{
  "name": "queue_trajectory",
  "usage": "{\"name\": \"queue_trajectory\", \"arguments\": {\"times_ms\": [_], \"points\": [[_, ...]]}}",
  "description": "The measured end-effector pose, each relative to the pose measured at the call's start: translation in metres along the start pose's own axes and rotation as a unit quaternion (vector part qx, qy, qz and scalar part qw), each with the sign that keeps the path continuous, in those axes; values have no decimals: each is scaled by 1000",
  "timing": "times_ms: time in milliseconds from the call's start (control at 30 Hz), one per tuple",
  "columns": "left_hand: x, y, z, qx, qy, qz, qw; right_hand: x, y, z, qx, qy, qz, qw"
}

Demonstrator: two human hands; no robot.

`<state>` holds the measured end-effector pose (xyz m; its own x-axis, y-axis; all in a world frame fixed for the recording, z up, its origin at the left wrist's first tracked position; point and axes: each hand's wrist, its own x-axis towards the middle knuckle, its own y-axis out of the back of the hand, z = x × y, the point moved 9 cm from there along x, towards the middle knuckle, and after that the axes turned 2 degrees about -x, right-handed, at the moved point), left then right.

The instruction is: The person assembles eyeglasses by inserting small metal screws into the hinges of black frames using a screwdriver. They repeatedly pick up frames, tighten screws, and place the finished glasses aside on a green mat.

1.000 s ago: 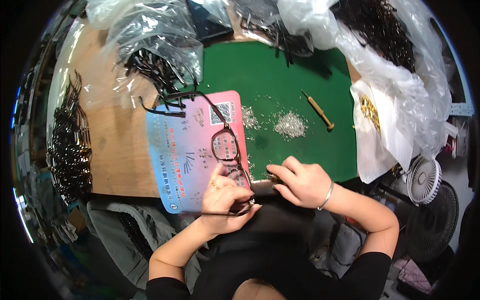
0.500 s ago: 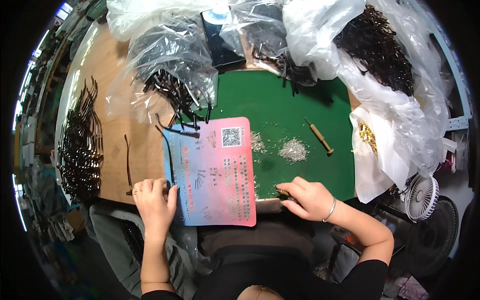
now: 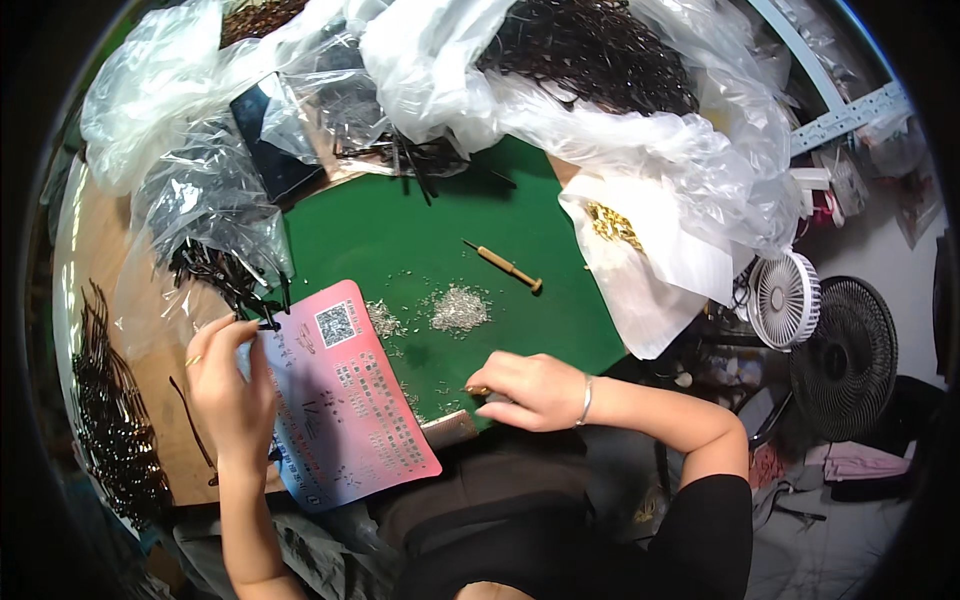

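My left hand (image 3: 228,400) is over the left edge of a pink and blue printed sheet (image 3: 375,415), fingers curved with thumb apart. Its fingertips are right by a heap of dark eyeglass temples (image 3: 215,275) spilling from a clear plastic bag; nothing shows in its grasp. One loose temple (image 3: 192,428) lies on the wood to its left. At the mat's near edge, my right hand (image 3: 535,390) pinches a small brass-coloured piece (image 3: 478,390), mostly hidden by the fingers. Beside it lies a flat metal-like strip (image 3: 450,429).
On the green mat (image 3: 400,235) lie a heap of tiny silvery parts (image 3: 460,308) and a brass-handled screwdriver (image 3: 508,268). Gold-coloured pieces (image 3: 614,226) rest on a white bag. Bundled temples (image 3: 115,420) lie far left. Two fans (image 3: 785,300) stand at right.
The view has swung, shifting the table leftward and tilting it. My left hand has moved forward along the sheet's edge to the temple heap. The right hand keeps its pinch near the mat's edge.
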<state>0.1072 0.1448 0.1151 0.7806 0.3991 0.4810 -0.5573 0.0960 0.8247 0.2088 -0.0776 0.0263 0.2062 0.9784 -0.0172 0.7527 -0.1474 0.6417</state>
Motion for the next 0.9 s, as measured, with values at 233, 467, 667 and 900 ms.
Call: {"name": "queue_trajectory", "arguments": {"times_ms": [233, 467, 667, 900], "points": [[-66, 15, 34, -312, 64, 6, 948, -83, 64, 39, -217, -252, 183, 925], [-60, 5, 74, -378, -10, 6, 926, -94, 90, 77, -385, -295, 242, 840], [-77, 1, 59, -377, 58, 9, 924, -58, 91, 95, -355, -391, 146, 836], [-84, -3, 54, -386, 112, 45, 915, -42, 71, 57, -272, -276, 182, 904]]}}
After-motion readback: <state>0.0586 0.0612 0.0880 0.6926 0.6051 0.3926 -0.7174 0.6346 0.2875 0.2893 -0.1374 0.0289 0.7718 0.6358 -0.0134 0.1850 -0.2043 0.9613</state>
